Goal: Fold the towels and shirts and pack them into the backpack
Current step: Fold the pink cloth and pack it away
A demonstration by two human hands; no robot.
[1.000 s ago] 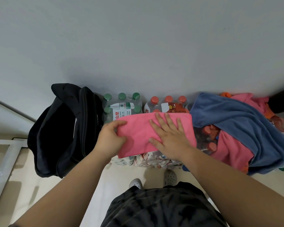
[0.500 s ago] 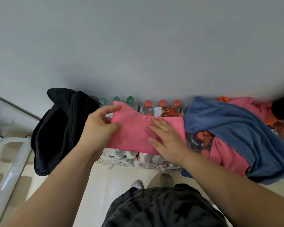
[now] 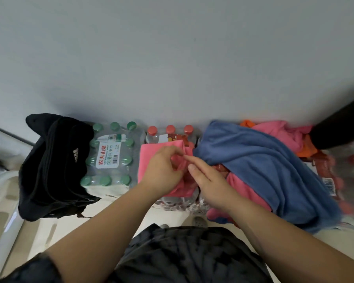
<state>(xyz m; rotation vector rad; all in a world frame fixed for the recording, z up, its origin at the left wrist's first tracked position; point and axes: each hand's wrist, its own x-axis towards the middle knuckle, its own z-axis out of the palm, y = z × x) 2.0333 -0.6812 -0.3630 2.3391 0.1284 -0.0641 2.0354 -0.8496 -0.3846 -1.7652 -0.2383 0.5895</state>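
Note:
A small pink towel (image 3: 149, 158), folded in half, lies on a pack of red-capped bottles (image 3: 170, 130). My left hand (image 3: 164, 170) rests on it and pinches its folded-over edge. My right hand (image 3: 204, 180) touches the same edge with outstretched fingers, just right of the left hand. A black backpack (image 3: 53, 166) stands to the left, leaning by the wall. At the right, a blue towel (image 3: 264, 166) drapes over a heap of pink cloth (image 3: 278, 133) and orange cloth (image 3: 307, 150).
A shrink-wrapped pack of green-capped water bottles (image 3: 108, 158) sits between the backpack and the pink towel. More bottle packs (image 3: 339, 176) lie at the far right. A grey wall runs behind everything. A white frame (image 3: 2, 227) stands at the lower left.
My left hand has carried the towel's left half over to the right, so the towel is now half as wide. My right hand shifted from pressing flat to touching the edge.

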